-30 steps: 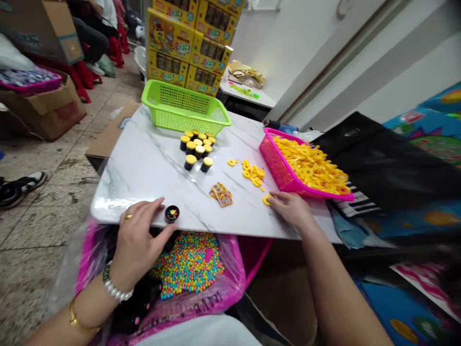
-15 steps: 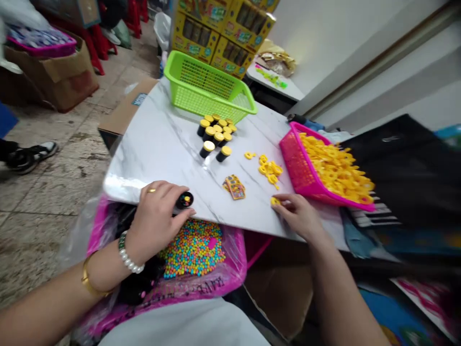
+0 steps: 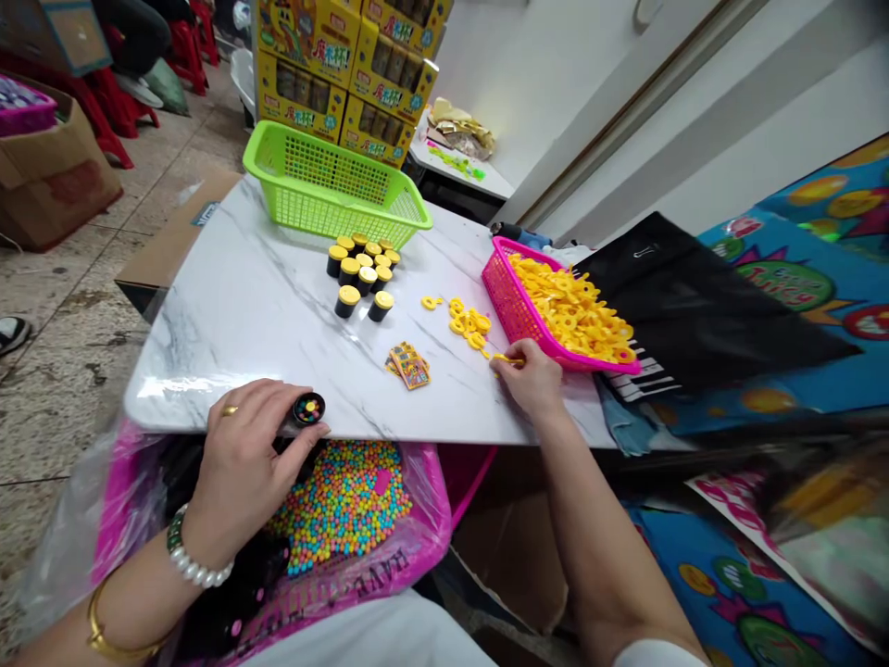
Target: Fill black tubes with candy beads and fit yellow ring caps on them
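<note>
My left hand [image 3: 243,454] is closed round a small black cup [image 3: 307,409] filled with coloured candy beads, at the near edge of the white marble table [image 3: 243,315]. My right hand [image 3: 533,378] pinches a yellow plastic lid [image 3: 507,359] beside the pink basket [image 3: 518,310] heaped with yellow lids. A few loose yellow lids [image 3: 467,322] lie on the table just left of that basket. Several black cups with yellow lids [image 3: 361,273] stand in a cluster in front of the green basket [image 3: 333,190]. A small stack of stickers [image 3: 409,363] lies between my hands.
Below the table edge, a pink bin lined with plastic [image 3: 361,537] holds coloured candy beads [image 3: 340,505]. A black bag [image 3: 694,315] lies to the right of the pink basket. Yellow cartons [image 3: 347,69] are stacked behind the table. Cardboard boxes [image 3: 48,176] and red stools stand on the floor to the left.
My right hand has lifted a yellow lid from the table and moved up toward the pink basket. My left hand has stayed on the black cup at the table edge. The view shifted.
</note>
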The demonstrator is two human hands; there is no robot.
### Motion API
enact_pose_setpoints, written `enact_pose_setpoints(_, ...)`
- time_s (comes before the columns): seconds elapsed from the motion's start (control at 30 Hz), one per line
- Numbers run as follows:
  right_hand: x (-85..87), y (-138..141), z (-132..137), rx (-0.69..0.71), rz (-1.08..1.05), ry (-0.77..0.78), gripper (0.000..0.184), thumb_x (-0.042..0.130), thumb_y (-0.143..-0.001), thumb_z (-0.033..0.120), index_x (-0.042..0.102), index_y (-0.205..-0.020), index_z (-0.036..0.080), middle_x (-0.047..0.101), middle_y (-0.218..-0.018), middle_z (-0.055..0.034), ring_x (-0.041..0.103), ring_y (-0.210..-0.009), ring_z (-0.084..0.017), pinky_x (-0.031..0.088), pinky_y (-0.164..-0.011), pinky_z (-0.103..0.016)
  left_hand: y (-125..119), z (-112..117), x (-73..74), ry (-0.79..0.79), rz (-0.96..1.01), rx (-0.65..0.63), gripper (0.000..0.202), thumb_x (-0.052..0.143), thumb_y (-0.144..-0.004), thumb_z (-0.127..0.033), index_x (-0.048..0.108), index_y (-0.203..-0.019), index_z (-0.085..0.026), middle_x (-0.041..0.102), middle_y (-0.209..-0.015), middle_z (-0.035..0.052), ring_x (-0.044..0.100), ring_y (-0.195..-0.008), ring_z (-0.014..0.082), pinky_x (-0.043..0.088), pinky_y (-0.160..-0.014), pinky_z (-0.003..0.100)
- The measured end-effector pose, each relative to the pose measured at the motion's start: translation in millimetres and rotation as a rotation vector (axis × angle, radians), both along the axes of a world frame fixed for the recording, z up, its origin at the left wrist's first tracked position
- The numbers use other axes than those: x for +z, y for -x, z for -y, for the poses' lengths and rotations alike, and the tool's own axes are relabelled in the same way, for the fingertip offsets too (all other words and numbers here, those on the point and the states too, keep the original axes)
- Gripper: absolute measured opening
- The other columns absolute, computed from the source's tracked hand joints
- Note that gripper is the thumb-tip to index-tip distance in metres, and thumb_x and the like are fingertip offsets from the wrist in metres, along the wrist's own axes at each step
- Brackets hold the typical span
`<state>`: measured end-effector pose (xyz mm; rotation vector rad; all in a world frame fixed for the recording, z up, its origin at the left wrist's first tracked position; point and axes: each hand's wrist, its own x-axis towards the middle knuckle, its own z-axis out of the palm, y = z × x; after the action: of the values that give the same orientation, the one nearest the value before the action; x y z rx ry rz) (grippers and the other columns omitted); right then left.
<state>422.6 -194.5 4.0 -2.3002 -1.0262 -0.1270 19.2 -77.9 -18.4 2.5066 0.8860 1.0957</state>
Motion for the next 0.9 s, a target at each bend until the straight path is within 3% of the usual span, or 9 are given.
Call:
enact_pose_setpoints(0.13,10.6,21,-3,-0.021,-0.065,-0.2,0.024,0.066,-0.076,0.038,0.056,-0.087,0.02,0.061,-0.075,-0.0017,0.061,-0.065,-0.018,0.052,-0.064,-0.033,-1,2,0.1,0.005,0.02,0.005,0.025,0.063,-0.092,-0.03,0.061,-0.112,-0.016,0.07,-0.106,0.0121,0.063,-0.104,0.0306,0.044,-0.094,0.049)
enact_pose_setpoints(0.27,29.2,99,-14,0.23,-0.532,-0.473,0.034,0.082,-0.069,0.034,0.061,-0.092,0.02,0.061,-0.07,0.003,0.056,-0.052,-0.011,0.048,-0.049,-0.024,-2,3,1.7,0.068,0.045,0.007,0.026,0.067,-0.09,-0.033,0.064,-0.11,-0.016,0.07,-0.106,0.0108,0.061,-0.105,0.0287,0.043,-0.095,0.047)
enact_pose_setpoints(0.37,41.2,167,-34,0.469,-0.934,-0.263,0.03,0.086,-0.066,0.032,0.067,-0.085,0.019,0.063,-0.066,0.0014,0.051,-0.047,-0.008,0.041,-0.043,-0.02,-3,3,2.0,0.107,0.04,0.018,0.028,0.074,-0.086,-0.034,0.066,-0.107,-0.017,0.07,-0.103,0.0084,0.061,-0.103,0.0272,0.042,-0.095,0.046)
enact_pose_setpoints(0.5,40.8,219,-70,0.696,-1.155,0.02,0.032,0.087,-0.066,0.038,0.068,-0.079,0.016,0.061,-0.059,0.0018,0.046,-0.044,-0.005,0.035,-0.041,-0.019,-3,3,1.0,0.133,0.037,0.032,0.027,0.076,-0.083,-0.034,0.069,-0.105,-0.019,0.068,-0.098,0.0061,0.06,-0.1,0.0251,0.041,-0.093,0.044)
enact_pose_setpoints(0.63,33.1,226,-88,0.684,-1.207,0.201,0.037,0.088,-0.064,0.038,0.066,-0.082,0.015,0.056,-0.053,0.0047,0.041,-0.041,-0.004,0.029,-0.038,-0.017,-2,3,0.4,0.165,0.036,0.038,0.025,0.075,-0.085,-0.034,0.07,-0.104,-0.019,0.065,-0.095,0.0053,0.058,-0.096,0.0237,0.041,-0.09,0.042)
enact_pose_setpoints(0.77,27.0,222,-87,0.624,-1.272,0.178,0.042,0.089,-0.064,0.039,0.061,-0.086,0.017,0.056,-0.052,0.0056,0.047,-0.04,-0.006,0.038,-0.039,-0.017,-1,4,2.8,0.186,0.017,0.044,0.024,0.077,-0.082,-0.03,0.071,-0.102,-0.019,0.063,-0.09,0.004,0.056,-0.093,0.0232,0.041,-0.088,0.041)
enact_pose_setpoints(0.9,23.7,225,-83,0.608,-1.361,0.239,0.044,0.088,-0.067,0.044,0.06,-0.089,0.017,0.061,-0.056,0.0027,0.052,-0.041,-0.008,0.043,-0.039,-0.018,0,4,7.8,0.199,-0.073,0.05,0.023,0.076,-0.083,-0.037,0.072,-0.099,-0.02,0.063,-0.082,0.0033,0.057,-0.089,0.0247,0.041,-0.08,0.038)
